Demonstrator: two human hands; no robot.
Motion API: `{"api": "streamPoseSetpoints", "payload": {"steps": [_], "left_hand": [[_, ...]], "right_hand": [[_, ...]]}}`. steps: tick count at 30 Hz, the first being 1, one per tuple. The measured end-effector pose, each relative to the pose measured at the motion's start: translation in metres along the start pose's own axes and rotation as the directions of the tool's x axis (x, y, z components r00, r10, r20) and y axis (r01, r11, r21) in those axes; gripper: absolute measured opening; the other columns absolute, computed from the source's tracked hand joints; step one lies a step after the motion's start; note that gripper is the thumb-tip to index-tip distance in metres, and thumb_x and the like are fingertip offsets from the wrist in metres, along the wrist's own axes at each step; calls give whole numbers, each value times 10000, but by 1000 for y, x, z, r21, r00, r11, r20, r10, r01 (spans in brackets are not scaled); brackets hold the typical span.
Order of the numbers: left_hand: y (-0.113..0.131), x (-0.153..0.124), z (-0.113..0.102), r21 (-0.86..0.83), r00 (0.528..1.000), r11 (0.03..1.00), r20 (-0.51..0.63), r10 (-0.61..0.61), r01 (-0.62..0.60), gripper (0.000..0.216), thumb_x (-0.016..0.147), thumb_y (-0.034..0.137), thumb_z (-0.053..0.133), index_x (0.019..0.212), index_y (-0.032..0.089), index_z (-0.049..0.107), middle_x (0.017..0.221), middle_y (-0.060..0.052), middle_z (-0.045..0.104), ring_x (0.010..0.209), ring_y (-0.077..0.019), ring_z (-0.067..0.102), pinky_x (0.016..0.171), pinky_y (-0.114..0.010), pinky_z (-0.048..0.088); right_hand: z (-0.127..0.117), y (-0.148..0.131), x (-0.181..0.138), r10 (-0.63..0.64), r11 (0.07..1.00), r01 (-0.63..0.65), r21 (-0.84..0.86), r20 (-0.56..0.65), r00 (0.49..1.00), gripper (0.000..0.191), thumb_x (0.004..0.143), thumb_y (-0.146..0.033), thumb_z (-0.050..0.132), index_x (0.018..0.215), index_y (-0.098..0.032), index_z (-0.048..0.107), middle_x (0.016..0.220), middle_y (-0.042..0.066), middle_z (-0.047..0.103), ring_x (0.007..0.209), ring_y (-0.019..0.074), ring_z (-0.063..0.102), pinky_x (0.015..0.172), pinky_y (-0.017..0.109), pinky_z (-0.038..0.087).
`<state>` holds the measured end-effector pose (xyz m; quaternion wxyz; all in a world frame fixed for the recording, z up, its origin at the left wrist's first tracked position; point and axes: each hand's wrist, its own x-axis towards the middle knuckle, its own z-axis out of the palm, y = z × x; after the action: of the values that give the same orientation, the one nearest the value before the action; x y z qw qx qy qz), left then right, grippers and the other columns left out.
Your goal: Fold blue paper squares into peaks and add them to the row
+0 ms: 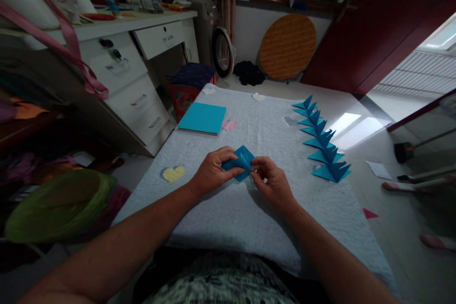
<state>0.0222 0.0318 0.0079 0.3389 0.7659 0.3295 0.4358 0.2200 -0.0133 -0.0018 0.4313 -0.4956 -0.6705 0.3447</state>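
Folded blue paper [243,155]: sitting between both hands, above the near part of the worktop; showing a diamond outline and a curved, open pocket; disappearing partly behind fingers
Left hand [216,169]: grasping the paper's left side between thumb and fingers
Right hand [269,180]: pinching the paper's right edge with the fingertips, curling the remaining fingers
Lined bin [32,229]: standing left of the worktop, wearing a translucent yellow-green plastic liner; keeping its inside too dim to make out
Washing machine [208,18]: standing with its round door open, keeping its drum in shadow
Drawer unit [140,88]: concealing its contents behind white fronts with metal handles
Blue paper figures [331,172]: lining the worktop's right edge, overlapping one another, showing sharp creases and pointed tips
Blue sheets [203,118]: lying flat in a squared stack, far left
Worktop [263,128]: wearing pale, crinkled cloth with heart shapes
Round wooden board [288,46]: leaning against the wall
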Motion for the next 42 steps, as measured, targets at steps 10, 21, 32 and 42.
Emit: {"api": "streamPoseSetpoints", "payload": {"steps": [10, 21, 32, 42], "left_hand": [[4, -6, 9, -229, 984, 957, 24, -177, 177, 733, 774, 237, 775, 1396, 264, 388, 874, 33, 621, 735, -121, 585, 709, -255, 460], [3, -1, 7, -172, 975, 962, 100, -197, 212, 160, 814, 291, 726, 783, 161, 637, 717, 27, 561, 689, -118, 507, 661, -247, 415], [3, -7, 8, -36, 993, 999, -116, -7, 3, 254, 801, 271, 755, 958, 222, 561, 1162, -49, 550, 1016, -177, 582, 752, -263, 491], [4, -3, 7, -11, 996, 999, -85, -32, 31, 104, 815, 188, 719, 791, 188, 618, 1032, -42, 594, 977, -174, 598, 844, -318, 485]], "right_hand": [[0, 0, 2, -97, 992, 96, -87, -5, 995, 47, 859, -248, 594, 832, -210, 594, 650, -34, 532, 571, 113, 476, 567, 252, 371], [3, -1, 1, -217, 957, 219, -187, 36, 976, 49, 880, -194, 550, 836, -210, 564, 687, -28, 505, 612, 123, 478, 590, 257, 366], [6, 2, 1, -216, 946, 214, -243, 19, 976, 102, 929, -229, 547, 828, -212, 546, 727, -12, 526, 635, 130, 477, 594, 258, 358], [7, 3, 2, -250, 919, 260, -297, 71, 966, 71, 926, -198, 538, 859, -205, 558, 740, -6, 524, 656, 138, 492, 620, 263, 375]]}}
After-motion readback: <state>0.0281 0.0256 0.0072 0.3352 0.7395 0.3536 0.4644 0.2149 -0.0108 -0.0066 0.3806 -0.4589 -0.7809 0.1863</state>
